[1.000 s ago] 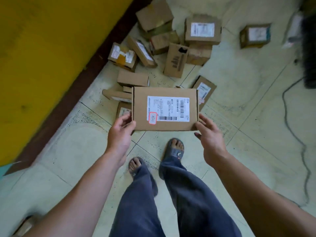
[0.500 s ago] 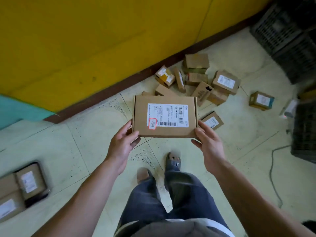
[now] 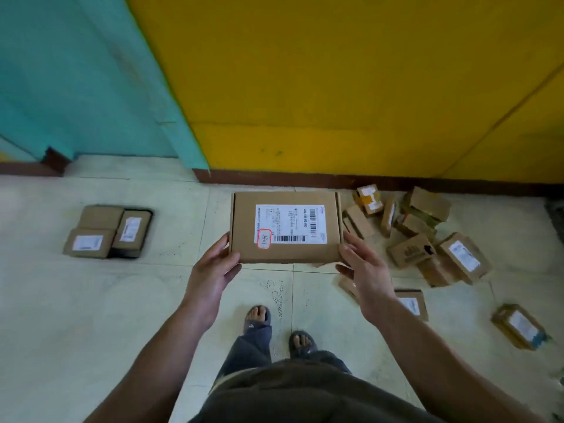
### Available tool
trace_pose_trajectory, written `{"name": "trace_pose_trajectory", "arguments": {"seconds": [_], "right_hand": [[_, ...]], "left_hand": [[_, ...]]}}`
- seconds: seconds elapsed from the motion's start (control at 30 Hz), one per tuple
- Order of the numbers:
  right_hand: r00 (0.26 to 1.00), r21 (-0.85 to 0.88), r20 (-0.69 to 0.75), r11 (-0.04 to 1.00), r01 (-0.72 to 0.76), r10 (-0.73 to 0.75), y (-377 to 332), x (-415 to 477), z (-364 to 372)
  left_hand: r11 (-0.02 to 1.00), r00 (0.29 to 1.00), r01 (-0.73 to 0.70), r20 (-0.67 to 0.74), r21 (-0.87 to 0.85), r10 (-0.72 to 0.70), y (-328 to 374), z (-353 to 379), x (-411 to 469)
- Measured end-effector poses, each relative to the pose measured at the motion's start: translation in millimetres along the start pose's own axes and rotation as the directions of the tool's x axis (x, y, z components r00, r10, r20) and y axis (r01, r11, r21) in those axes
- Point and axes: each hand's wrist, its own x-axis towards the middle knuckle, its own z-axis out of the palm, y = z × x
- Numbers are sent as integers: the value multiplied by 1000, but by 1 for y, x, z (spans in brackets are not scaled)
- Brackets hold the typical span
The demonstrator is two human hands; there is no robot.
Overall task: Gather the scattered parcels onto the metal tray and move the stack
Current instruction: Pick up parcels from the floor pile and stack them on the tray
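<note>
Parcel (image 3: 285, 227) gripped at its near corners by left hand (image 3: 210, 276) and right hand (image 3: 366, 276), fingers curled beneath — the person has turned from the scattered pile (image 3: 427, 239), bringing the metal tray (image 3: 129, 254), already part-loaded, into view at left, so delivery looks next.

Matt brown cardboard parcel (image 3: 285, 227), white paper label (image 3: 290, 223); smooth pale floor tiles (image 3: 91, 300), faintly glossy.

Yellow wall (image 3: 335, 71), teal panel (image 3: 76, 71) beside it, dark brown skirting (image 3: 305, 179) along pale tiled floor (image 3: 91, 300); grey sandals (image 3: 306, 349)
</note>
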Motion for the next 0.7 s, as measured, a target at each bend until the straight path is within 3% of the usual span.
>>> {"name": "trace_pose_trajectory", "arguments": {"seconds": [0.3,0.43,0.7], "right_hand": [[968,-143,251,990,8,29,12,-33,75],[923,-226,382,973,53,38,23,-57,122],[864,-320,498,941,106,72,55,-113,241]], "left_hand": [[977,926,-79,-377,-200,-3,-27,-69,-105],[954,884,-126,-468,-273,-17,-36,-119,-134],[924,821,-169,-568,-343,-61,-51,-236,-173]]}}
